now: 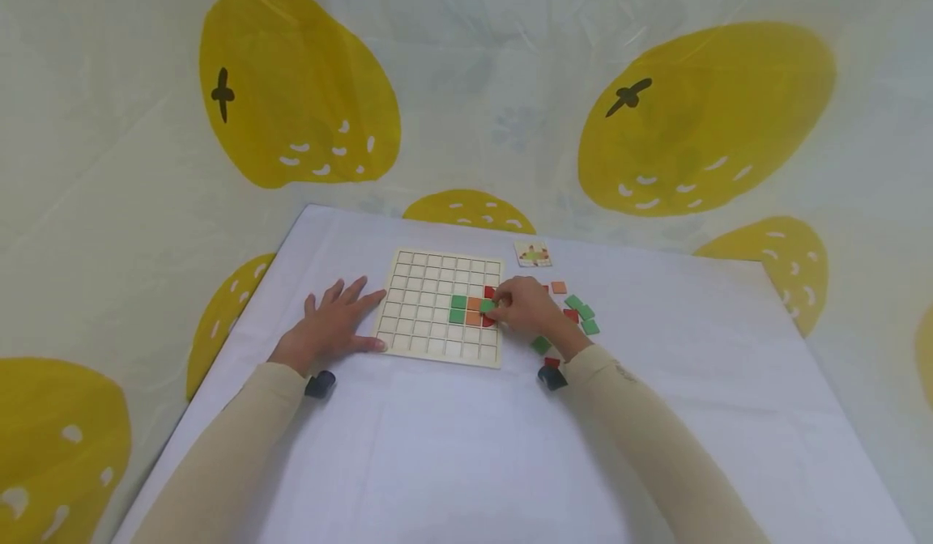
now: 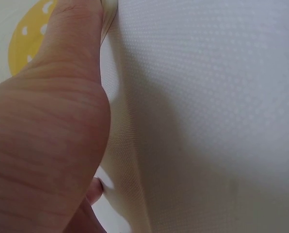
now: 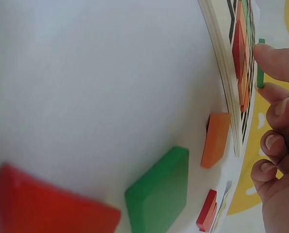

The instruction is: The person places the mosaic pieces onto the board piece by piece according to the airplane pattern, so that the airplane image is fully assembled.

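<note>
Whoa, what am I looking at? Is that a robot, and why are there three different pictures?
No robot here! These are a person's own two bare hands. The wide picture comes from a camera on their head, looking down. The other two come from cameras on each wrist, so things look close and tilted.

On the white table lies a pale board with squares. Some coloured pieces sit on it; loose pieces and a little picture card lie to the right.

The left hand is spread out, touching the board's edge. The right hand pinches a small green tile in its fingers.
</note>
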`<state>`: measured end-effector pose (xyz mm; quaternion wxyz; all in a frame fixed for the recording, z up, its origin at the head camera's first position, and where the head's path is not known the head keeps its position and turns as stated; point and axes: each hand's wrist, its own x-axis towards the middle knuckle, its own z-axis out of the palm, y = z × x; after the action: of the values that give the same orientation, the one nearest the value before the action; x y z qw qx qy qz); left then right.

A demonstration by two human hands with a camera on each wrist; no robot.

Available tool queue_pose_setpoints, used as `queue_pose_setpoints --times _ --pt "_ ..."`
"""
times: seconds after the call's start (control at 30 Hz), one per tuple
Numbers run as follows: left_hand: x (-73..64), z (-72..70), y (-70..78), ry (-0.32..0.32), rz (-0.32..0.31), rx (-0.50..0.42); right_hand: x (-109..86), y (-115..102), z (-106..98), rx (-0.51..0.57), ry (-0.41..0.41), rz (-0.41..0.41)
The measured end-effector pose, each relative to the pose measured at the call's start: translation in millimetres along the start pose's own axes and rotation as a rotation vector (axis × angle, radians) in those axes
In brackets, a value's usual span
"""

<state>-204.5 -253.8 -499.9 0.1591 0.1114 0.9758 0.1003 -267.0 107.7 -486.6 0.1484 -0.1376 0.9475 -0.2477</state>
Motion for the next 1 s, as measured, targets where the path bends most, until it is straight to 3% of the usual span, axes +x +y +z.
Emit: queue_pose_setpoints --times 0.37,1.0 --pt "0.1 0.0 -2.8 0.011 0.013 0.018 1.1 -15 2 -0.010 -0.035 -0.006" --pt "1.5 2.6 -1.6 0.002 -0.006 0.006 10.5 -25 15 -0.013 -0.010 -0.056"
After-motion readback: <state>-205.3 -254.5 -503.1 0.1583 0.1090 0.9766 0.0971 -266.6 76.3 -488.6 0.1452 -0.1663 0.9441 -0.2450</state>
